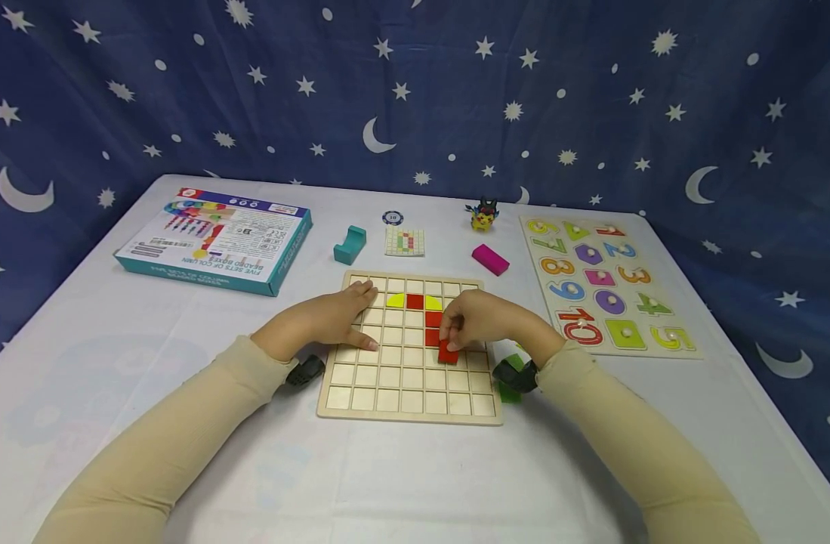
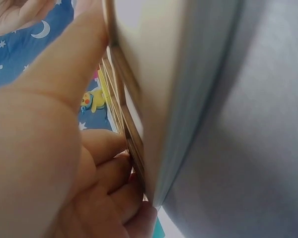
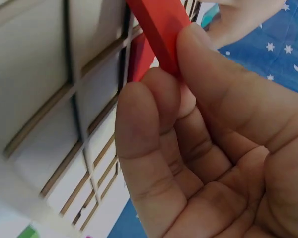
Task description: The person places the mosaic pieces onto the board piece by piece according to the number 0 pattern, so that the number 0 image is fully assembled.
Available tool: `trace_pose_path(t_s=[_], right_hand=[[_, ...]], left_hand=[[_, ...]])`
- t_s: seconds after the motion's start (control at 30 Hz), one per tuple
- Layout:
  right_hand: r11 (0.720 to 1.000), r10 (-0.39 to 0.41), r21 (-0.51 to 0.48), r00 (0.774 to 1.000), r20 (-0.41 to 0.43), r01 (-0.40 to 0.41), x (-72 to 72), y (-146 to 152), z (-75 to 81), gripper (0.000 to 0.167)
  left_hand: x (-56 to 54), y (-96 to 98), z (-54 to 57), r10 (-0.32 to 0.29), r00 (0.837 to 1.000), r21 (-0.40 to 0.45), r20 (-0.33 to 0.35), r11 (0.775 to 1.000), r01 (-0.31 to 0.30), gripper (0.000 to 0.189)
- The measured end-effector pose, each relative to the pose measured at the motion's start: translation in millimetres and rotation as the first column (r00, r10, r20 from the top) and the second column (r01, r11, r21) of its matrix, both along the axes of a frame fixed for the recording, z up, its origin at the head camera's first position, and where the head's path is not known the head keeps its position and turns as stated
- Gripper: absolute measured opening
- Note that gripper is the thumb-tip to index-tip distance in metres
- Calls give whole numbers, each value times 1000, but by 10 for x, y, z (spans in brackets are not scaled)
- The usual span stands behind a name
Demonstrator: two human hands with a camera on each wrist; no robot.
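Note:
A wooden grid board [image 1: 387,379] lies flat in front of me. My left hand [image 1: 328,316] rests on its left side with fingers spread. Thumb and fingers of my right hand [image 1: 481,317] pinch a red square tile [image 3: 161,29], tilted over the grid right of centre. Set in the board's upper rows are a yellow curved tile [image 1: 396,301], a red tile [image 1: 416,301] and a second yellow tile [image 1: 433,303]. Below that yellow one, two more red tiles [image 1: 432,319] sit in a column, and the right hand is right beside them.
Green pieces [image 1: 512,394] lie partly hidden under the right wrist. Behind the board are a pattern card [image 1: 405,242], a teal block [image 1: 350,245], a magenta block [image 1: 490,259], a chip [image 1: 392,217] and a yellow figurine [image 1: 483,215]. A boxed toy [image 1: 214,238] stands left, a number puzzle [image 1: 618,344] right.

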State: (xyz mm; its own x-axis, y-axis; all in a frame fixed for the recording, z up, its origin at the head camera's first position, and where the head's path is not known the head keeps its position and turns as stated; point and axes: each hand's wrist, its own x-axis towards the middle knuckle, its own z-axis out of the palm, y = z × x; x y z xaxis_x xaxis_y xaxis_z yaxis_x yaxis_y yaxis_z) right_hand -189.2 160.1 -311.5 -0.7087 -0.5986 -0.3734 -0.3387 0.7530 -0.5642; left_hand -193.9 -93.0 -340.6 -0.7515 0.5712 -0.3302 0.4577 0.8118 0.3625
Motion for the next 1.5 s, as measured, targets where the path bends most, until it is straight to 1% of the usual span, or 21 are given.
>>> trace_pose_path(t_s=[0.33, 0.7, 0.9, 1.0, 1.17, 1.4, 1.5], right_hand=[[999, 37, 19, 999, -1, -37, -12, -178, -26, 7], [996, 48, 80, 997, -61, -43, 32, -235, -70, 6], [996, 57, 75, 996, -73, -51, 37, -245, -97, 5], [996, 53, 74, 996, -71, -48, 43, -241, -77, 7], [998, 34, 54, 997, -63, -30, 32, -153, -14, 9], [1000, -11, 19, 1000, -26, 11, 27, 82, -9, 8], [1000, -18, 15, 1000, -22, 18, 34, 189, -8, 7]], left_hand=[[-1, -3, -15, -5, 1000, 10, -2, 1000, 5, 98], [-1, -6, -19, -7, 1000, 10, -11, 1000, 7, 98], [-1, -5, -19, -7, 1000, 8, -9, 1000, 7, 98], [2, -5, -12, -7, 1000, 10, -8, 1000, 7, 98], [1, 0, -1, -2, 1000, 10, -1, 1000, 2, 98], [17, -2, 3, 0, 1000, 17, 1, 1000, 0, 97], [21, -2, 3, -1, 1000, 22, -2, 1000, 1, 97]])
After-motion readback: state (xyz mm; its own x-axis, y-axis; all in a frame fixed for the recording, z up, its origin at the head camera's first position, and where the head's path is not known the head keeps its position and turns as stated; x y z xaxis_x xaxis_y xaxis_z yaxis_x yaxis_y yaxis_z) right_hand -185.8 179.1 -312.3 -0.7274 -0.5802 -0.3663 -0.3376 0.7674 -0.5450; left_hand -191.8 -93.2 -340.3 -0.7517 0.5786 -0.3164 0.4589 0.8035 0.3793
